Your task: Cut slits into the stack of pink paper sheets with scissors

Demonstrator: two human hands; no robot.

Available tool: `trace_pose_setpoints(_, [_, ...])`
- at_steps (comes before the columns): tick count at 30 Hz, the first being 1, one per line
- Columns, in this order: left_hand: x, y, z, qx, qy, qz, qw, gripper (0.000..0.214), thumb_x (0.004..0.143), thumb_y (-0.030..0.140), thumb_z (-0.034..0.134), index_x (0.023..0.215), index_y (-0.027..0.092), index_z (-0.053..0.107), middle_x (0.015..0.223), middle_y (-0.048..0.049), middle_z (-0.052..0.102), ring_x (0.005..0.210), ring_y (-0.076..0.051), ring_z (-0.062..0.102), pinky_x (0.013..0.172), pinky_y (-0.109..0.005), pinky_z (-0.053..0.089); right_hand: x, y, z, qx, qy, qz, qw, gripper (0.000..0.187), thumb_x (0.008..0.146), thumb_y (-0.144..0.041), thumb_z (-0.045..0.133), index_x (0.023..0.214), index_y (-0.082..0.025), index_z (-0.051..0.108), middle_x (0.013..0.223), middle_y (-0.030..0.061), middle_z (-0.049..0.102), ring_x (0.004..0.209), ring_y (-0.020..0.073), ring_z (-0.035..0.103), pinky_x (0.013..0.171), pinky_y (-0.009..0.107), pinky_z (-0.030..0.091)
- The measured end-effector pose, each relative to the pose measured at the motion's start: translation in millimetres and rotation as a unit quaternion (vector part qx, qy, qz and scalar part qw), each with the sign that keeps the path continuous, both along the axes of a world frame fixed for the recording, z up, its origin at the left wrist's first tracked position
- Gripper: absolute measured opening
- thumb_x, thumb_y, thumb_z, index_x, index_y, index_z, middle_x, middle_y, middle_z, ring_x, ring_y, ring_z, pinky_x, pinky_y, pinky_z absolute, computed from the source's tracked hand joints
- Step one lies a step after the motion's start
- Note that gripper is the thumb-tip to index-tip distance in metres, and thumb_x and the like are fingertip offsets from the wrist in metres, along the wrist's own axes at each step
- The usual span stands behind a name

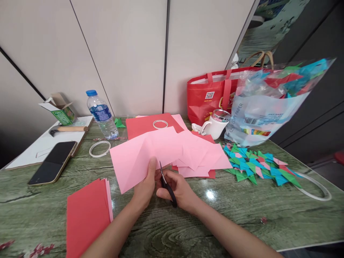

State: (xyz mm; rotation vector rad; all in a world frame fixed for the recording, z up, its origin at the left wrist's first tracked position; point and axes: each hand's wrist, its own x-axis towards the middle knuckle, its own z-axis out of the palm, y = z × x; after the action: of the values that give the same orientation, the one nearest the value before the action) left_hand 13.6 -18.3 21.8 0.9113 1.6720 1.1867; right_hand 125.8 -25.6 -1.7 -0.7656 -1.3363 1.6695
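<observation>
My left hand point(146, 184) grips a creased sheet of pink paper point(134, 157) by its near edge, thumb on top, holding it above the table. In my right hand point(178, 188) is a pair of black-handled scissors point(168, 186), fingers closed round the handles. The blades point up and away from me, at the paper's near edge just right of my left thumb. How far they cut into the sheet I cannot tell. Behind and to the right lie several cut pink pieces point(200, 150) on red paper, partly overlapped by the held sheet.
At left lie a phone point(53, 163), a hammer point(70, 129) and a stack of red paper point(87, 215). A water bottle point(102, 114) and tape roll point(99, 148) stand beyond. At right are a white mug point(216, 125), folded paper pieces point(252, 163), a plastic bag point(268, 107) and red bag point(199, 96).
</observation>
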Motion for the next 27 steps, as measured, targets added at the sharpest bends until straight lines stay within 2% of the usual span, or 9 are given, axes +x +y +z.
trace_pose_setpoints(3, [-0.7, 0.2, -1.5, -0.001, 0.020, -0.006, 1.000, 0.046, 0.065, 0.062, 0.048, 0.069, 0.020, 0.064, 0.084, -0.0080, 0.067, 0.088, -0.027, 0.059, 0.088, -0.037, 0.038, -0.3, -0.2, 0.3, -0.001, 0.007, 0.001, 1.000, 0.037, 0.056, -0.036, 0.073, 0.082, -0.016, 0.056, 0.064, -0.0033, 0.049, 0.056, 0.0088, 0.042, 0.052, 0.021, 0.034])
trace_pose_setpoints(10, [-3.8, 2.2, -11.6, 0.040, 0.012, 0.014, 0.999, 0.044, 0.065, 0.056, 0.053, 0.086, 0.019, 0.064, 0.100, -0.0075, 0.063, 0.101, -0.025, 0.053, 0.094, -0.037, 0.032, -0.7, 0.6, -2.1, 0.007, -0.006, -0.007, 1.000, 0.037, 0.055, -0.037, 0.073, 0.081, -0.017, 0.056, 0.061, -0.0042, 0.047, 0.052, 0.0083, 0.040, 0.049, 0.021, 0.033])
trace_pose_setpoints(15, [-3.5, 2.5, -12.6, 0.051, -0.009, 0.001, 0.999, 0.040, 0.067, 0.054, 0.053, 0.086, 0.021, 0.064, 0.100, -0.0057, 0.064, 0.102, -0.024, 0.053, 0.095, -0.035, 0.031, -1.2, 1.2, -5.6, 0.005, -0.009, -0.007, 1.000, 0.037, 0.055, -0.037, 0.073, 0.081, -0.017, 0.056, 0.061, -0.0040, 0.048, 0.052, 0.0083, 0.041, 0.048, 0.021, 0.034])
trace_pose_setpoints(20, [-4.0, 2.9, -14.8, 0.061, 0.010, -0.006, 0.998, 0.042, 0.068, 0.056, 0.050, 0.089, 0.021, 0.063, 0.104, -0.0052, 0.062, 0.104, -0.024, 0.051, 0.097, -0.035, 0.029, -2.0, 0.7, -8.1, 0.001, -0.008, -0.009, 1.000, 0.035, 0.057, -0.036, 0.071, 0.081, -0.017, 0.056, 0.057, -0.0049, 0.049, 0.048, 0.0079, 0.043, 0.044, 0.020, 0.035])
trace_pose_setpoints(27, [-3.9, 2.0, -12.3, 0.051, 0.011, -0.011, 0.999, 0.045, 0.067, 0.056, 0.050, 0.088, 0.019, 0.063, 0.100, -0.0068, 0.063, 0.101, -0.025, 0.053, 0.094, -0.035, 0.032, -2.5, 0.5, -10.6, -0.010, 0.001, -0.009, 1.000, 0.031, 0.058, -0.032, 0.072, 0.079, -0.017, 0.055, 0.056, -0.0058, 0.050, 0.045, 0.0069, 0.043, 0.043, 0.019, 0.035])
